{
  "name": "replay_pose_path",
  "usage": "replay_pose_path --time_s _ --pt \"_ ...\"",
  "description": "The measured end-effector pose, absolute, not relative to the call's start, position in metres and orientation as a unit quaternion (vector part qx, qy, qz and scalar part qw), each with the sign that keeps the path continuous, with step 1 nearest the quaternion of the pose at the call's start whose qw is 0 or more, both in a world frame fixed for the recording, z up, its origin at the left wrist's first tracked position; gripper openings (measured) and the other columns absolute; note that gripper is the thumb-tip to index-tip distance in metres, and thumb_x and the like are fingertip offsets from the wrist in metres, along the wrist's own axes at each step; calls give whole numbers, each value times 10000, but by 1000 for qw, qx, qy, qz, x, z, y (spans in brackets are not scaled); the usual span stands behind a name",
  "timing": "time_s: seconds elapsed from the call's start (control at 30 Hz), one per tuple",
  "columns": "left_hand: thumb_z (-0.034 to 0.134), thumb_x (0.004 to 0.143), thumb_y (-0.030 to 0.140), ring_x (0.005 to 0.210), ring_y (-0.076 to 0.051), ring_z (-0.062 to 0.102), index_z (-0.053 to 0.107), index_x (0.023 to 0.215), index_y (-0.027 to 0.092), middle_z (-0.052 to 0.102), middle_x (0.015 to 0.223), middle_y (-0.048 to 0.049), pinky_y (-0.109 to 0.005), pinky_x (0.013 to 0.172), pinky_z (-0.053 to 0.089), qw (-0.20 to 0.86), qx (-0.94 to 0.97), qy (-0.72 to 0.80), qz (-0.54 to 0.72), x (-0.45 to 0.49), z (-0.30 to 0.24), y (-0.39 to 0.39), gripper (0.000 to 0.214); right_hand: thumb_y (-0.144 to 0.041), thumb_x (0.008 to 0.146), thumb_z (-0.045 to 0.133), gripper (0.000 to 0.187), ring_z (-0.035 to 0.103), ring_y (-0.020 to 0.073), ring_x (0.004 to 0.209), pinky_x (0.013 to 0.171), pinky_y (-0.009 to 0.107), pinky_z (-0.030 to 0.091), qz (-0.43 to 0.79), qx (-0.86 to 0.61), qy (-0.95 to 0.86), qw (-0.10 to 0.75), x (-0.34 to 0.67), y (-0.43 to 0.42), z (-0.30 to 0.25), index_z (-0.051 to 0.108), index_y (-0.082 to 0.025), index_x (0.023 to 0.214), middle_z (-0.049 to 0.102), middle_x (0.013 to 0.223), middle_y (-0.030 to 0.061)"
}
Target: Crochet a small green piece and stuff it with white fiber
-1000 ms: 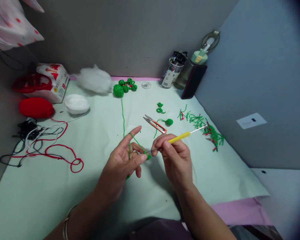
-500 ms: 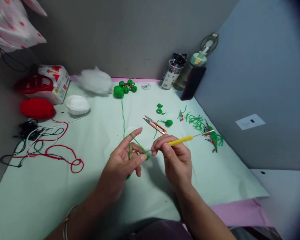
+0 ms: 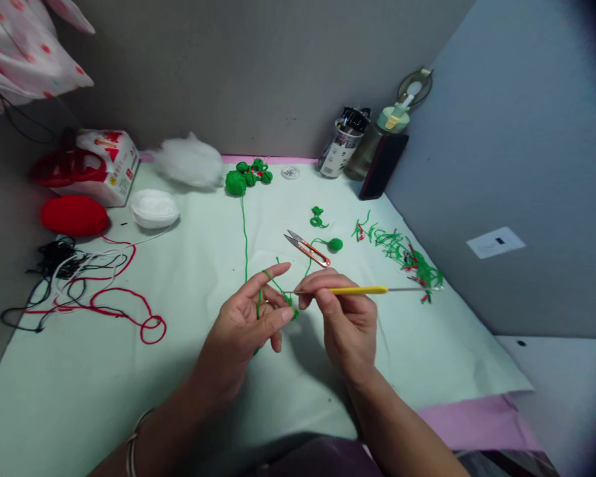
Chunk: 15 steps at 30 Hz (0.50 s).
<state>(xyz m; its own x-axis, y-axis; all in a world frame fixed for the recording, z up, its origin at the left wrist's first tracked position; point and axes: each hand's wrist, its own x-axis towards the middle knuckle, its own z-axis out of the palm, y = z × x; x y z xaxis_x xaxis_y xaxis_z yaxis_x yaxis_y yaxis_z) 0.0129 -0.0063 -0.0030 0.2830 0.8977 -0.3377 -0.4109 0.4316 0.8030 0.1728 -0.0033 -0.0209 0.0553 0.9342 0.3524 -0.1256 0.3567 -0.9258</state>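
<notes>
Mid-cloth, just on the near side of the scissors [image 3: 308, 250], left hand [image 3: 250, 318] has the small green piece [image 3: 294, 314] pinched between thumb and fingers, index stretched out with green yarn [image 3: 246, 250] over it. Right hand [image 3: 345, 315] grasps the yellow-handled hook [image 3: 360, 291] at the fingertips, shaft about level; thin tip is by the yarn at the left fingers, can't tell if it has caught a loop. Hands close together, narrow gap between. Far side is tightest: scissors just beyond the right knuckles, small green ball [image 3: 334, 245] beside them. Hook's back end points right, overlaps the yarn scraps [image 3: 427, 275] in view; contact can't be judged. Scraps follow the cloth's right edge along the grey partition [image 3: 551, 165]. More room leftward: pale green cloth [image 3: 178, 371] spans from left hand to the red yarn loops [image 3: 153, 331], well apart. Near side, cloth runs to the dark clothing [image 3: 322, 457]. Feed comes off the green yarn ball [image 3: 235, 183] near the back edge.
</notes>
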Motion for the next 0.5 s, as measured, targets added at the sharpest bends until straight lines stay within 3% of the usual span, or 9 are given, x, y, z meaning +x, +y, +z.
replay_pose_path --time_s 0.3,0.5 --pt "836 854 252 492 -12 386 760 1157 219 559 802 64 -184 494 405 752 290 399 438 14 -9 -6 314 -287 1025 661 158 637 153 726 705 323 527 435 -398 -487 645 176 -2 -19 791 -246 946 721 877 23" --pt "828 850 226 469 -9 315 708 958 181 529 747 80 -179 485 406 749 272 403 450 14 -7 -6 168 -280 1018 668 167 622 142 699 678 307 506 430 -393 -457 672 177 -2 -15 786 -235 908 701 845 16"
